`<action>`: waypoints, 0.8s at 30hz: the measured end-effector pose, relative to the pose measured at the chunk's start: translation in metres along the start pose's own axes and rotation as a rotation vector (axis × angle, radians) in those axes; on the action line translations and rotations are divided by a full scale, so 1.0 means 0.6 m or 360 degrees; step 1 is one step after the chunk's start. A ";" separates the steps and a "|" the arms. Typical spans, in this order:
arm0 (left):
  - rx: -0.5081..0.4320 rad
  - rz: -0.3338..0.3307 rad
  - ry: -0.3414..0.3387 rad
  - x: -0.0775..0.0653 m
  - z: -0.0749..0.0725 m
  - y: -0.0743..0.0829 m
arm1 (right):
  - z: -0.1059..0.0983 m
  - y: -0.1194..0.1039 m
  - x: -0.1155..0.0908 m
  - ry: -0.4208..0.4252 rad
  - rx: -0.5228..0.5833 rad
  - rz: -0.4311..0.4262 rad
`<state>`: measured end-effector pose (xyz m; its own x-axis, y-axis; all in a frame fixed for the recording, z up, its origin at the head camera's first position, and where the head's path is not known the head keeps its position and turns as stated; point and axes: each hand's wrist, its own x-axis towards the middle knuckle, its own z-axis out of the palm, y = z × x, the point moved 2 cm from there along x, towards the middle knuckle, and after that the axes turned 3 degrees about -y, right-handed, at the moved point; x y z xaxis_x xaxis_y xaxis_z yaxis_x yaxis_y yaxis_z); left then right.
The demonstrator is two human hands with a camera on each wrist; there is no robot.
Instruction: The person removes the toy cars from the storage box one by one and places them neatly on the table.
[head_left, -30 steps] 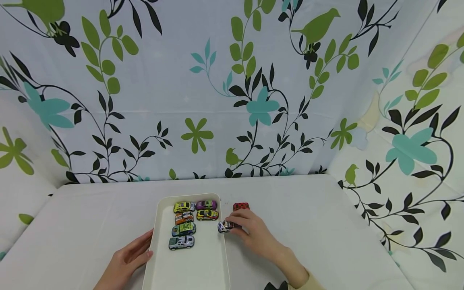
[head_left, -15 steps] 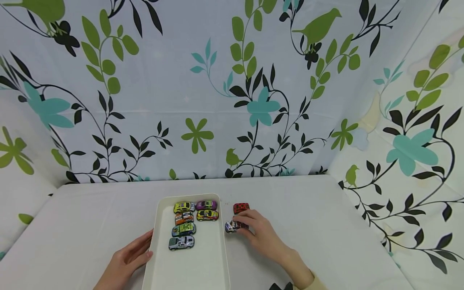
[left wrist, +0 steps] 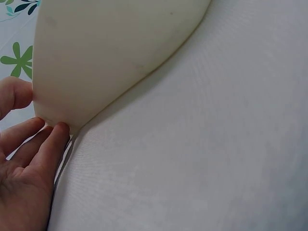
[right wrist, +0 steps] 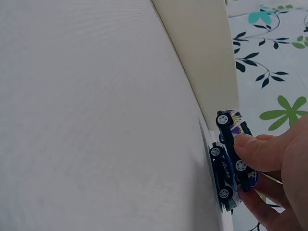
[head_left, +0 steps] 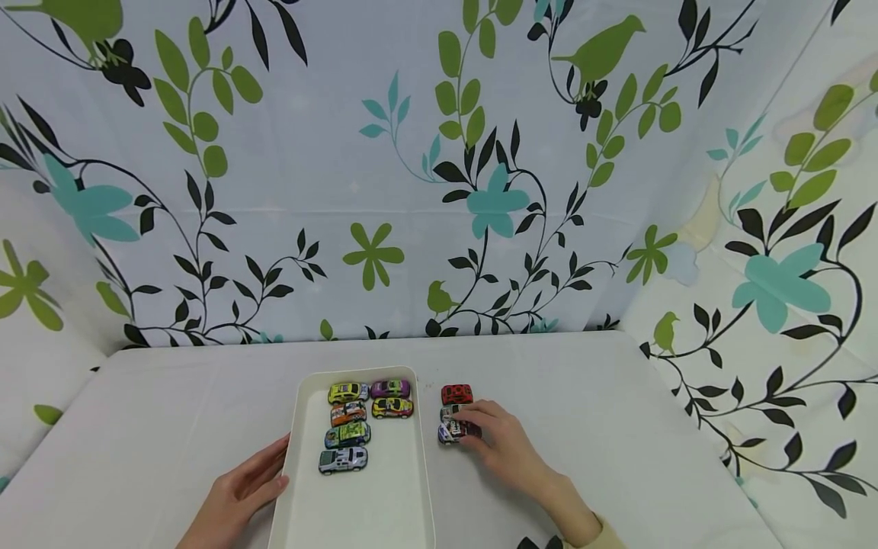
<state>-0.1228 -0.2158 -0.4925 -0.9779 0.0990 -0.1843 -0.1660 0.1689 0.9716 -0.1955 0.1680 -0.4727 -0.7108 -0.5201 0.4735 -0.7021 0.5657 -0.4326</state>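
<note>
My right hand [head_left: 511, 450] pinches a white, purple and black toy car [head_left: 449, 433] over the table, right of the white tray [head_left: 430, 499]. In the right wrist view, the held toy car [right wrist: 225, 126] is close against a dark blue and white toy car [right wrist: 222, 173]; whether they touch is unclear. A red toy car [head_left: 456, 394] sits just behind them. With fairly straight fingers, my left hand [head_left: 236, 492] rests on the tray's left side. Its fingertips touch the outer wall [left wrist: 110, 53] and its thumb is at the rim in the left wrist view.
Inside the tray's far half are several toy cars: a yellow car [head_left: 348, 392], a purple car [head_left: 390, 388], a yellow and red car [head_left: 392, 408], an orange car [head_left: 348, 413], a green car [head_left: 347, 435] and a silver car [head_left: 343, 460]. Patterned cloth [head_left: 411, 191] backs the white table [head_left: 617, 427].
My right hand has moved right with the held toy car, from the tray's right rim to the table in front of the red car. Left hand and tray have stayed put.
</note>
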 end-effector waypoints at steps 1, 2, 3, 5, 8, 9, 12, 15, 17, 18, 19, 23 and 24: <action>0.0001 -0.0009 -0.0003 0.001 0.000 0.000 | 0.001 0.002 -0.001 0.0008 0.0009 0.0001; 0.0001 -0.0021 -0.0006 0.001 0.000 -0.001 | 0.002 0.005 -0.002 0.0018 0.0022 0.0002; 0.0003 -0.0031 -0.0009 0.002 0.000 -0.002 | 0.003 0.007 -0.004 0.0029 0.0032 0.0002; 0.0006 -0.0051 -0.0013 0.003 -0.001 -0.003 | 0.006 0.012 -0.006 0.0051 0.0057 0.0008; -0.0004 -0.0065 -0.0015 0.003 -0.001 -0.004 | 0.009 0.017 -0.008 0.0083 0.0088 0.0017; -0.0006 -0.0066 -0.0015 0.003 -0.001 -0.004 | 0.010 0.019 -0.009 0.0093 0.0094 0.0018; -0.0006 -0.0069 -0.0017 0.002 -0.001 -0.004 | 0.013 0.023 -0.011 0.0118 0.0099 0.0018; 0.0008 -0.0060 -0.0017 0.001 0.000 -0.002 | 0.015 0.025 -0.013 0.0141 0.0105 0.0004; 0.0012 -0.0054 -0.0016 0.001 0.000 -0.001 | 0.017 0.027 -0.014 0.0147 0.0112 -0.0002; 0.0012 -0.0052 -0.0017 0.001 0.000 -0.001 | 0.017 0.027 -0.014 0.0148 0.0118 -0.0003; 0.0012 -0.0049 -0.0017 0.001 0.000 -0.001 | 0.017 0.028 -0.014 0.0145 0.0122 -0.0001; 0.0011 -0.0047 -0.0019 0.000 0.000 0.000 | 0.018 0.030 -0.015 0.0127 0.0129 0.0029; 0.0013 -0.0052 -0.0017 0.000 0.000 0.000 | 0.018 0.030 -0.015 0.0124 0.0130 0.0036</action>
<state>-0.1230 -0.2156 -0.4924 -0.9705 0.1041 -0.2174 -0.1966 0.1799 0.9638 -0.2023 0.1764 -0.4930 -0.7233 -0.4545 0.5198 -0.6892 0.5212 -0.5034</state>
